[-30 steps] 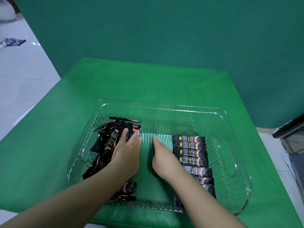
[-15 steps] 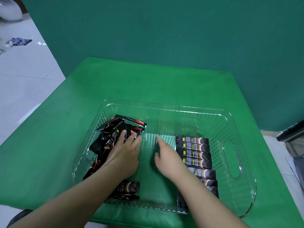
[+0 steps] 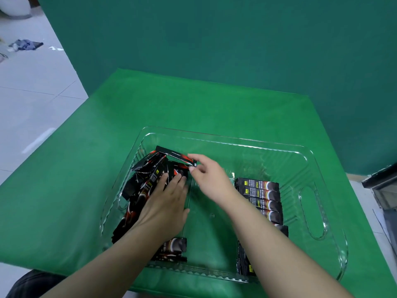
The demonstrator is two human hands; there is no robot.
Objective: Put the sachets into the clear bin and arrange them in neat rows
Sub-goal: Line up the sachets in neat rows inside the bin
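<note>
One clear bin (image 3: 225,138) on the green counter (image 3: 75,190), messy pile of black sachets (image 3: 148,179) at its left side, left hand (image 3: 165,203) flat on them, right hand (image 3: 211,177) pinching one black-and-red sachet (image 3: 171,154), neat row of about seven (image 3: 261,196) at its right side

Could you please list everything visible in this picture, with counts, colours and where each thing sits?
clear bin: one, transparent, on the table, handle cutout at right.
neat row of sachets: at least six, black, flat along the bin's right side.
loose pile of sachets: count unclear, black and red, bin's left side.
top sachet: one, black and red, at the pile's far edge.
table: one, green cover.
backdrop: green, behind the table.
cloth: one, bluish, on the floor far left.
left hand: flat on the pile.
right hand: pinches the top sachet's end.
</note>
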